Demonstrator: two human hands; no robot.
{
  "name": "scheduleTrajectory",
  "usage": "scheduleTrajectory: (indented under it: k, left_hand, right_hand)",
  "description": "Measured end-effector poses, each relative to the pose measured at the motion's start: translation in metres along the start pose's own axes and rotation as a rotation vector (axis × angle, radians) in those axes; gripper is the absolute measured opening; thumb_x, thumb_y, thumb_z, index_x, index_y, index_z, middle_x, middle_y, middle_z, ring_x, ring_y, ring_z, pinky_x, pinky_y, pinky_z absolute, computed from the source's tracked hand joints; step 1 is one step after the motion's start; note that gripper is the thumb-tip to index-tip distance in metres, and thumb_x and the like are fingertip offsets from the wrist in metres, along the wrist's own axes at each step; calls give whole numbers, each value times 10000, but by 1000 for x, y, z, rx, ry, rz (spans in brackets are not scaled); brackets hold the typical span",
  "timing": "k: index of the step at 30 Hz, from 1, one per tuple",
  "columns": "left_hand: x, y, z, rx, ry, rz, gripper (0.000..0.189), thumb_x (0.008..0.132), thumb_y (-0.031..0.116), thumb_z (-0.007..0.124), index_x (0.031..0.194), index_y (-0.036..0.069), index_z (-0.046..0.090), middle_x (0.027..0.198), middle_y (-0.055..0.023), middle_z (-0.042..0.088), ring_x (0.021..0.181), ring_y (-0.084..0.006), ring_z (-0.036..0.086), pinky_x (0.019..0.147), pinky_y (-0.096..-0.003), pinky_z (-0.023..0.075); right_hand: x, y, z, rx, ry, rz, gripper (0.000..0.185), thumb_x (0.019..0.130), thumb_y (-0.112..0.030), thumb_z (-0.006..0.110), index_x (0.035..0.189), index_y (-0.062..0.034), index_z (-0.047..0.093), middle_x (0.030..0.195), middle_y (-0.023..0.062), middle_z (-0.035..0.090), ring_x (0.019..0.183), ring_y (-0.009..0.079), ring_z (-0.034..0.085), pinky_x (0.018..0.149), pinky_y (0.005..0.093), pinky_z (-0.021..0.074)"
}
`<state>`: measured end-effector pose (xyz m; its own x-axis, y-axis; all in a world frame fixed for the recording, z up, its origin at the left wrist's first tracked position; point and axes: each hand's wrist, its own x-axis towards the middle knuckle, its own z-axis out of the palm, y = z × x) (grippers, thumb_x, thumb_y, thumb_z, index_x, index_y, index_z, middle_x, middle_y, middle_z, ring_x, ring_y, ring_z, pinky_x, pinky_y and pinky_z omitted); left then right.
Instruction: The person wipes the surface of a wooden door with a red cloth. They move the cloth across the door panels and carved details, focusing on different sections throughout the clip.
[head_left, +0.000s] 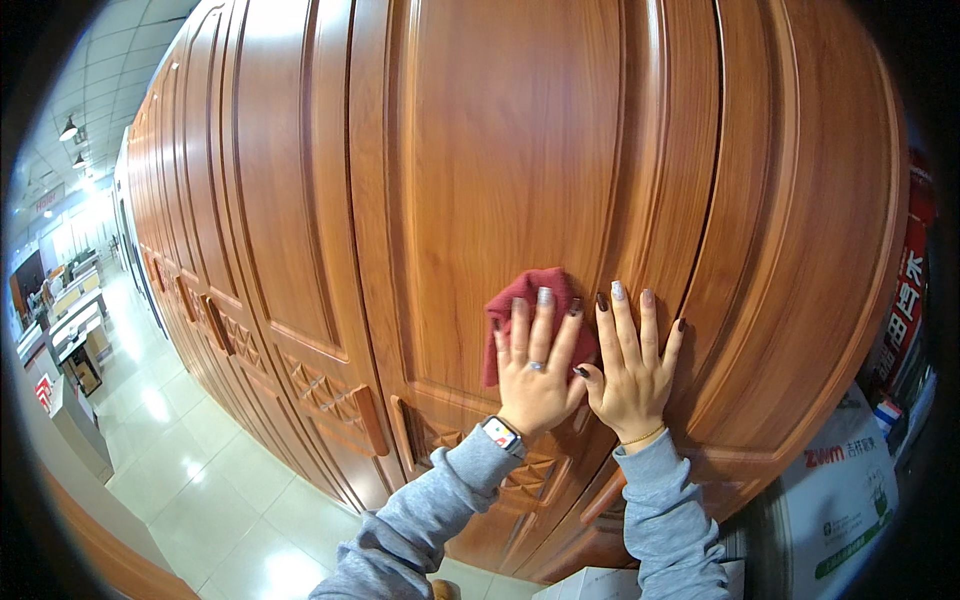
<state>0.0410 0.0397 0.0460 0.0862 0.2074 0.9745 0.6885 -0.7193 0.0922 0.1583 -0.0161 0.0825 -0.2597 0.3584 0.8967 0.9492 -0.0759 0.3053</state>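
A folded red cloth (559, 281) lies pressed against the panel of a brown wooden wardrobe door (517, 165). My left hand (538, 375) is spread over the cloth and holds it flat on the wood; a ring and a smartwatch (501, 433) are on this side. Just right of it, my right hand (636, 375) rests with fingers apart on the door's raised frame, its thumb near the cloth's edge. That hand holds nothing. Below the hands are carved diamond-pattern panels (529, 478) and wooden door handles (604, 495), partly hidden by my sleeves.
More wardrobe doors (277, 180) run off to the left above a glossy tiled floor (202, 487). White boxes (592, 585) stand low by my right forearm. A printed white bag or package (832, 495) stands at lower right. Desks (79, 315) stand far left.
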Motion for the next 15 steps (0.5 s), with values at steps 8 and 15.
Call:
scheduleTrajectory:
  k: [8,15]
  left_hand:
    - [-50,-4,8,41,-148,327,519,773,382,573,1262,239,476,1392,-23,349,1274,-260,301,995,-529,255]
    - [-114,-39,-8,54,-500,540,575,721,389,616,1267,287,467,1307,37,430,1147,-233,398,862,-492,398]
  right_hand:
    - [-13,3,6,178,76,39,688,897,-573,109,1327,-119,394,1388,57,373,1312,250,290,1059,509,76]
    - [-11,3,4,114,85,25,633,910,-544,163,1300,-129,440,1385,29,380,1312,232,290,1062,496,83]
